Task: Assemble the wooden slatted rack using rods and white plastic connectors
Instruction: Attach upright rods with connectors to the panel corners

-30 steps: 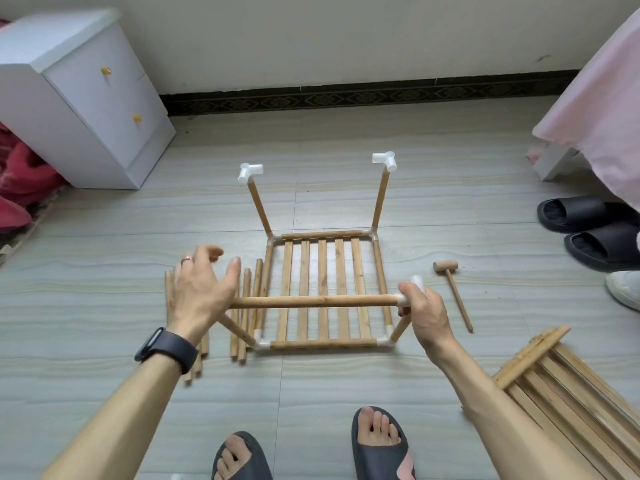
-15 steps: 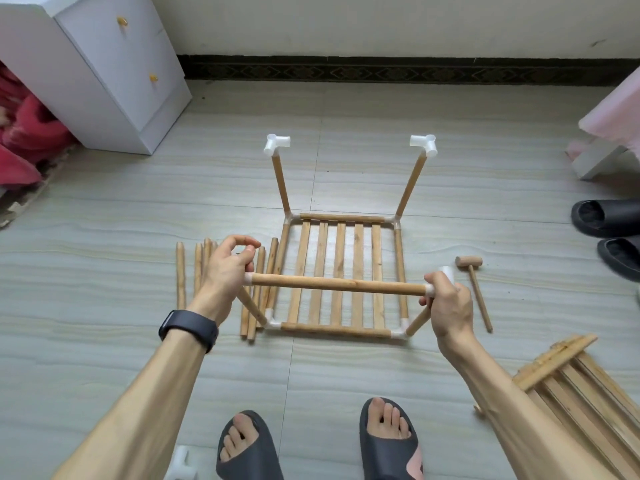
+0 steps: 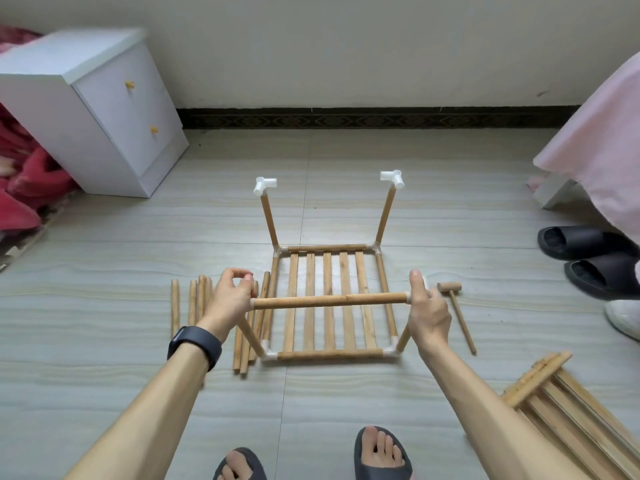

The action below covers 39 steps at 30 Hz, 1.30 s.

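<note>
Head view, change: a second before, the left hand (image 3: 230, 299) lay flat with its palm against the end of the cross rod (image 3: 330, 301). It had since curled over that end, and the rod sat level between both near corners.
Meaning: pushing looked finished on the left. Likely step in hand was seating the rod into both joints, closing the near side of the upper frame.
Left hand: fingers curled, thumb meeting forefinger, over the left connector (image 3: 254, 302), which was mostly hidden.
Right hand (image 3: 427, 313): clamped round the right connector (image 3: 423, 285), thumb upright.
Rack: slatted base (image 3: 310, 327) flat on the floor tiles (image 3: 104, 358). Two far uprights were capped by three-way far connectors (image 3: 265, 185), their sockets empty.
Materials: rods round, pale, matte wood. Slats flat and thin. Connectors smooth white plastic, stubby tubes.
Spare parts: loose rods (image 3: 175, 306) in a row left of the base. Small wooden mallet (image 3: 450, 288) lay just right of the right hand. A second slatted panel (image 3: 571, 410) lay at lower right.
Surroundings: white nightstand (image 3: 86, 109), black slippers (image 3: 588, 251).
</note>
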Each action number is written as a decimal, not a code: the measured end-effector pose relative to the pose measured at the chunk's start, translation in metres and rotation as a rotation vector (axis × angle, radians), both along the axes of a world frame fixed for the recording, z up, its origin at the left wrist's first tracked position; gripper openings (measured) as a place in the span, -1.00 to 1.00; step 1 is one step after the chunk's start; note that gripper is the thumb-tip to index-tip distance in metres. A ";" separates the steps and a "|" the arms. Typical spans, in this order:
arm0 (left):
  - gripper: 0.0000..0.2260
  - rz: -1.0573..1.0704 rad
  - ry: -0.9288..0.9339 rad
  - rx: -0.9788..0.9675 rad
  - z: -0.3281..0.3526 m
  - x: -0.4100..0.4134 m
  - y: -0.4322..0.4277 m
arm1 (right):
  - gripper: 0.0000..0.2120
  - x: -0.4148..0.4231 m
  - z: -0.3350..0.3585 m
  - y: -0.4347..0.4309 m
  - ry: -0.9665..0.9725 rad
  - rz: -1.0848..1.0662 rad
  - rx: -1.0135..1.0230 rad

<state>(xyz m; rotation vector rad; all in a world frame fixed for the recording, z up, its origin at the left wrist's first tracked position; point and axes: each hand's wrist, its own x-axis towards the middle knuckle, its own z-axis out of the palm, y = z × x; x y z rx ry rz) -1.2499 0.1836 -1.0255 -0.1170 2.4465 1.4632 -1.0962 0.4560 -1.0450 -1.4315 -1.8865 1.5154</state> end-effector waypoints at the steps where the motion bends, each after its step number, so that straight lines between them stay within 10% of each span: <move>1: -0.83 0.010 -0.030 -0.003 0.002 0.004 0.006 | -0.20 -0.004 0.004 0.004 -0.017 -0.056 -0.028; 7: -0.57 -0.322 -0.224 -0.048 0.023 0.054 0.039 | 0.21 0.009 0.027 -0.036 -0.020 0.055 -0.394; 12: -0.33 -0.778 -0.264 -0.262 0.041 0.070 0.039 | -0.46 0.014 0.018 -0.087 0.127 0.230 -0.362; 17: -0.69 -0.428 0.309 -0.353 0.051 0.039 0.022 | -0.65 0.025 0.024 -0.051 -0.012 0.250 -0.091; 20: -0.58 -0.279 0.470 -0.479 0.045 0.013 0.010 | -0.70 0.039 0.030 -0.012 -0.117 0.369 -0.056; 25: -0.58 -0.268 0.200 -0.510 0.020 0.003 0.005 | -0.87 0.037 0.046 0.047 -0.096 0.497 -0.026; 29: -0.79 -0.207 -0.093 -0.105 0.003 0.030 0.011 | -0.84 0.033 0.043 0.056 -0.112 0.374 0.117; 39: -0.88 -0.152 0.031 -0.058 -0.005 0.048 0.033 | -0.80 0.029 0.026 0.033 -0.222 0.243 0.347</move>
